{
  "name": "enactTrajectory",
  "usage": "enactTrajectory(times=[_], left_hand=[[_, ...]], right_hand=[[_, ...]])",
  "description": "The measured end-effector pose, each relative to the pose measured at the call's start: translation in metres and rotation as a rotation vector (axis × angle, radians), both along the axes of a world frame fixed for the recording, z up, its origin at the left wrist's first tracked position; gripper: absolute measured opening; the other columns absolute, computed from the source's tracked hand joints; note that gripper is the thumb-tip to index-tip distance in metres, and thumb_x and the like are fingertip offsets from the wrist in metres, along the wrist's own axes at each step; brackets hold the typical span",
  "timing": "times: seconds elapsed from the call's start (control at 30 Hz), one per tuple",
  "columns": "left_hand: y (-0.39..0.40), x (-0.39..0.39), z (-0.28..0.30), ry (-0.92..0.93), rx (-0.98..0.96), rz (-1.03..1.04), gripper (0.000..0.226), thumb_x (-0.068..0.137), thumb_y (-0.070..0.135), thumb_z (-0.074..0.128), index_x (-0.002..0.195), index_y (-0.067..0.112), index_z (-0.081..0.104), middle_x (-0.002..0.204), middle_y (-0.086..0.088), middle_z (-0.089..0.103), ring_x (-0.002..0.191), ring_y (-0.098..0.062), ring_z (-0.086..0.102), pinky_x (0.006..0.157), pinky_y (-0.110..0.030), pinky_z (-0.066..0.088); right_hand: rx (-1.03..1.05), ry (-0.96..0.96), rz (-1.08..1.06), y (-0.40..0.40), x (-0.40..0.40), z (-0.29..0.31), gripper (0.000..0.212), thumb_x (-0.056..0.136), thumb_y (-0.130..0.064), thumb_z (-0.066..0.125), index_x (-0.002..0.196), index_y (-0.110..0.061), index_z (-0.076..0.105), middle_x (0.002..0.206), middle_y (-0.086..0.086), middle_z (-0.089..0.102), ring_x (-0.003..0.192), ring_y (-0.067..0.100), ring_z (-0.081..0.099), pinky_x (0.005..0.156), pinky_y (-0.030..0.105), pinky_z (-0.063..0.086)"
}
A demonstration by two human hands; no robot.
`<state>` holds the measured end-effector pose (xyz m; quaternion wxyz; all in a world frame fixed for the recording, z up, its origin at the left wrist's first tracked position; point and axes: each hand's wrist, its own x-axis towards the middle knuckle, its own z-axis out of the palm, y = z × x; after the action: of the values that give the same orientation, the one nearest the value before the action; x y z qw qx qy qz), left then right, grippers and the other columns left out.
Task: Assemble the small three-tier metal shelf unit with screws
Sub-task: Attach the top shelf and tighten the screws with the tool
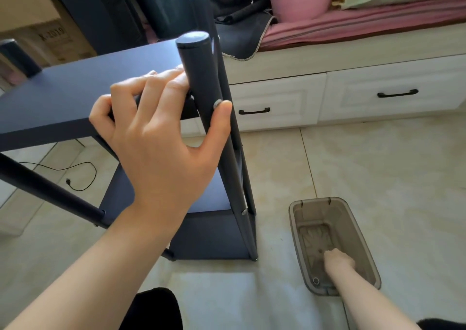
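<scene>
Looks like the person is mid-way through the screw stage on the shelf unit [75,95]. It stands on the tiled floor [378,166], filling the left and centre of the frame, with tiers already hung between the dark posts.

The left hand [156,138], centre-left of the frame, grips the top tier right at the corner where it meets the near post [201,82]. Its fingers curl over the shelf edge, and the thumb presses on the post just beside a silver screw head [216,103]. So that joint seems to have its screw in, probably not fully tight.

The right hand [339,260] is down in the lower right, reaching into a translucent grey plastic bin [293,218] on the floor, well apart from the shelf. Its fingers are hidden from here, so can't tell if it's got hold of anything.

Best guess: it's fishing for the next screw or a tool. Next move would be bringing that up to the post while the left hand steadies the frame.
</scene>
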<state>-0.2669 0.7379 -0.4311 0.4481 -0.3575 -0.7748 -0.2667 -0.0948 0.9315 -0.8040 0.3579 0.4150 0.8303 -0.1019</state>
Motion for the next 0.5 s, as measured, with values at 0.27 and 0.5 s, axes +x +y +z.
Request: enactTrajectory(times=[0.27, 0.5], left_hand=[[0.003, -0.002, 0.0, 0.018, 0.006, 0.007, 0.049, 0.1, 0.055, 0.046, 0.102, 0.014, 0.072, 0.112, 0.007, 0.07, 0.109, -0.027, 0.057, 0.098, -0.044, 0.031], [0.003, -0.002, 0.0, 0.02, 0.0, 0.017, 0.049, 0.1, 0.056, 0.046, 0.103, 0.015, 0.072, 0.11, 0.007, 0.07, 0.108, -0.027, 0.057, 0.098, -0.044, 0.032]], right_hand=[[-0.118, 0.117, 0.014, 0.009, -0.016, 0.003, 0.036, 0.092, -0.005, 0.051, 0.128, -0.009, 0.052, 0.133, 0.012, 0.055, 0.118, 0.03, 0.058, 0.091, 0.036, 0.048], [0.099, 0.063, 0.27, 0.012, -0.023, 0.004, 0.04, 0.097, -0.004, 0.041, 0.134, -0.015, 0.055, 0.138, 0.008, 0.052, 0.129, 0.028, 0.045, 0.096, 0.033, 0.044]])
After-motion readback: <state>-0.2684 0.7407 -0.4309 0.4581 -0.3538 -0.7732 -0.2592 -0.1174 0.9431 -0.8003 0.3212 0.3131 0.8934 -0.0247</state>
